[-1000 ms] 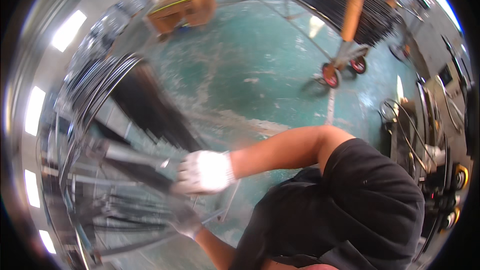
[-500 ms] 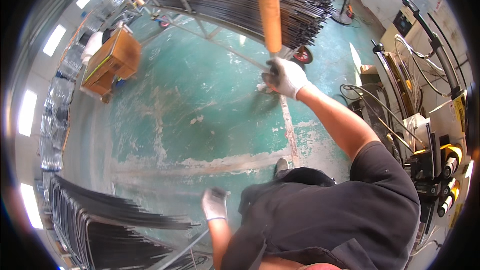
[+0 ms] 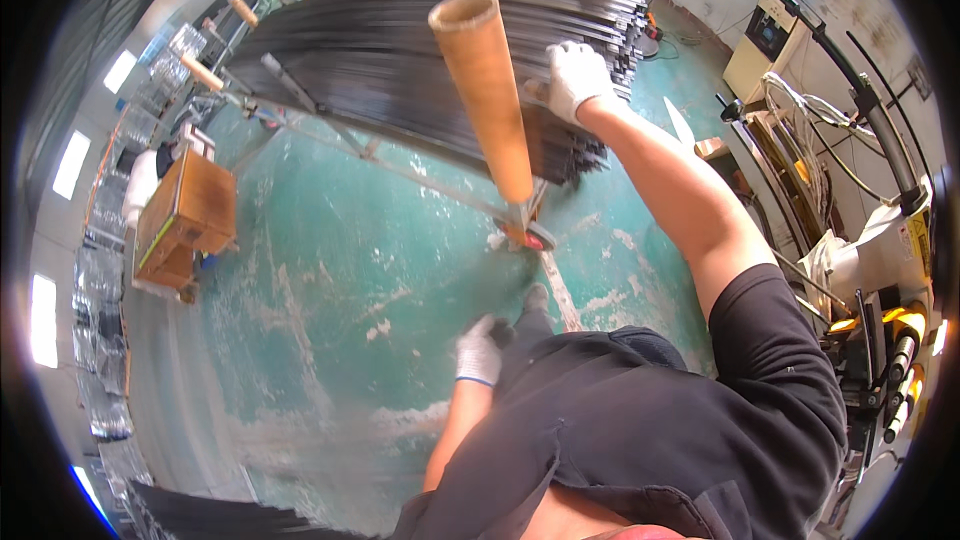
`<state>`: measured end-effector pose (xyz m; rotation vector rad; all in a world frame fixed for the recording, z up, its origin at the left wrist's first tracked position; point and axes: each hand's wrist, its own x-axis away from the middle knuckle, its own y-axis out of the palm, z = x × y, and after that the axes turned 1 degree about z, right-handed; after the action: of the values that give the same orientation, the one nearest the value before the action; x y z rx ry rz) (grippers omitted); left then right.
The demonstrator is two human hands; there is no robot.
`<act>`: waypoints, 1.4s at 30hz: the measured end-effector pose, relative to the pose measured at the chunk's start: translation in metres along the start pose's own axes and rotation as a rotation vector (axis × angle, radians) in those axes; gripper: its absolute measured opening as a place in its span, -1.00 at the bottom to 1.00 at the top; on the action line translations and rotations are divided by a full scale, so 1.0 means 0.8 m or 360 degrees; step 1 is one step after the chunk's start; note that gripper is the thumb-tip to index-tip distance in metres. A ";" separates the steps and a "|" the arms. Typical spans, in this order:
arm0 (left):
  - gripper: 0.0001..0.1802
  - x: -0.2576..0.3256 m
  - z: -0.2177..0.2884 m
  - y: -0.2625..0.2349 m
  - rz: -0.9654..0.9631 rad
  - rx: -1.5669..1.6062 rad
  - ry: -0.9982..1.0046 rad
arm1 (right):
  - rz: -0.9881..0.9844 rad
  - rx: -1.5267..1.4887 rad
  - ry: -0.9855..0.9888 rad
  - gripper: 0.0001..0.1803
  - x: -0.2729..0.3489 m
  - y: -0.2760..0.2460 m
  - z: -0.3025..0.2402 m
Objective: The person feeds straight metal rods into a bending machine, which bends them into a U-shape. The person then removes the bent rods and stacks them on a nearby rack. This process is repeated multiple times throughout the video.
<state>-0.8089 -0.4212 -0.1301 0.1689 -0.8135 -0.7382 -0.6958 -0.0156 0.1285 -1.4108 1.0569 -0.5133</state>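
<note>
My right hand (image 3: 578, 80), in a white knit glove, is stretched out over the near end of a large bundle of long, thin black strips (image 3: 390, 70). Its thumb stands apart from the other fingers and I see nothing held in it; whether it touches the strips I cannot tell. Just left of this hand, an upright brown cardboard tube (image 3: 488, 105) rises at the side of the bundle. Low beside my body hangs my left hand (image 3: 480, 352), also gloved; motion smears its fingers, and no held thing shows.
A metal-framed cart (image 3: 400, 183) with a red-hubbed wheel (image 3: 540, 237) carries the bundle. A brown wooden cabinet (image 3: 190, 210) stands at the left. Machinery with cables (image 3: 815, 120) lines the right side. More black strips (image 3: 215, 515) lie at the lower left.
My right hand has moved up and forward from beside the tube's lower end to over the strips. The cart and tube appear nearer, and my left hand sits closer to my leg.
</note>
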 end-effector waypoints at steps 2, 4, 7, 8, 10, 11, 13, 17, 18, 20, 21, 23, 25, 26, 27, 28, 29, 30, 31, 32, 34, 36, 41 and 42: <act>-0.79 -0.052 0.027 0.020 -0.0051 -0.0068 -0.0100 | 0.0122 0.0215 -0.0123 -0.23 -0.041 0.039 0.015; -0.80 -0.066 0.085 0.071 -0.0044 -0.0192 -0.0097 | 0.0257 0.0429 -0.0208 -0.15 -0.071 0.076 0.042; -0.66 -0.111 0.154 0.097 -0.0080 -0.0545 0.0125 | 0.0026 0.0305 -0.0024 -0.14 -0.114 0.081 0.059; -0.66 -0.132 0.170 0.099 -0.0040 -0.0483 0.0114 | -0.0166 0.0240 0.0038 -0.18 -0.126 0.075 0.066; -0.67 -0.159 0.195 0.097 0.0031 -0.0419 0.0115 | -0.0240 0.0308 -0.0078 -0.27 -0.141 0.066 0.069; -0.67 -0.170 0.204 0.098 0.0054 -0.0409 0.0137 | -0.0260 0.0348 -0.0156 -0.31 -0.147 0.060 0.068; -0.67 -0.184 0.208 0.105 0.0097 -0.0372 0.0151 | -0.0264 0.0316 -0.0212 -0.39 -0.156 0.059 0.064; -0.66 -0.195 0.182 0.124 0.0066 -0.0239 0.0025 | -0.0377 0.0150 -0.0200 -0.52 -0.165 0.057 0.065; -0.65 -0.194 0.168 0.131 0.0026 -0.0211 -0.0007 | -0.0413 0.0162 -0.0222 -0.54 -0.170 0.056 0.063; -0.64 -0.179 0.151 0.166 -0.0051 -0.0278 -0.0075 | -0.0537 0.0197 -0.0240 -0.54 -0.175 0.046 0.060; -0.64 -0.172 0.151 0.181 -0.0078 -0.0225 -0.0153 | -0.0592 0.0216 -0.0251 -0.54 -0.180 0.040 0.059; -0.64 -0.165 0.149 0.201 -0.0133 -0.0118 -0.0319 | -0.0614 0.0206 -0.0333 -0.60 -0.189 0.049 0.065; -0.62 -0.178 0.151 0.207 -0.0085 -0.0186 -0.0163 | -0.0609 0.0212 -0.0359 -0.62 -0.189 0.052 0.063; -0.61 -0.194 0.146 0.192 -0.0089 -0.0222 -0.0044 | -0.0642 0.0205 -0.0395 -0.63 -0.187 0.043 0.058; -0.61 -0.195 0.152 0.192 -0.0098 -0.0274 0.0065 | -0.0658 0.0205 -0.0381 -0.63 -0.186 0.038 0.058; -0.61 -0.195 0.156 0.194 -0.0005 -0.0239 0.0074 | -0.0674 0.0205 -0.0368 -0.62 -0.184 0.035 0.057; -0.61 -0.194 0.163 0.196 -0.0008 -0.0219 0.0081 | -0.0678 0.0206 -0.0350 -0.61 -0.185 0.032 0.058; -0.61 -0.193 0.169 0.196 -0.0011 -0.0199 0.0089 | -0.0749 0.0201 -0.0351 -0.59 -0.188 0.032 0.059; -0.61 -0.193 0.171 0.196 -0.0015 -0.0179 0.0097 | -0.0799 0.0181 -0.0349 -0.58 -0.193 0.030 0.060; -0.62 -0.193 0.171 0.198 -0.0014 -0.0199 0.0142 | -0.0847 0.0160 -0.0347 -0.57 -0.199 0.027 0.061; -0.63 -0.183 0.163 0.202 -0.0062 -0.0213 0.0147 | -0.0926 0.0023 -0.0305 -0.55 -0.213 0.036 0.075; -0.64 -0.172 0.162 0.217 -0.0136 -0.0249 0.0123 | -0.0922 -0.0102 -0.0291 -0.53 -0.214 0.040 0.087; -0.63 -0.139 0.157 0.249 -0.0310 -0.0382 -0.0021 | -0.1211 -0.0589 0.0098 -0.57 -0.211 0.016 0.092; -0.62 -0.137 0.159 0.253 -0.0350 -0.0491 -0.0030 | -0.1208 -0.0687 0.0170 -0.60 -0.205 0.009 0.091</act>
<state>-0.8415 -0.1815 -0.0258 -0.0269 -0.6952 -1.0641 -0.7169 0.1610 0.1562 -2.2000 0.7035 -0.9484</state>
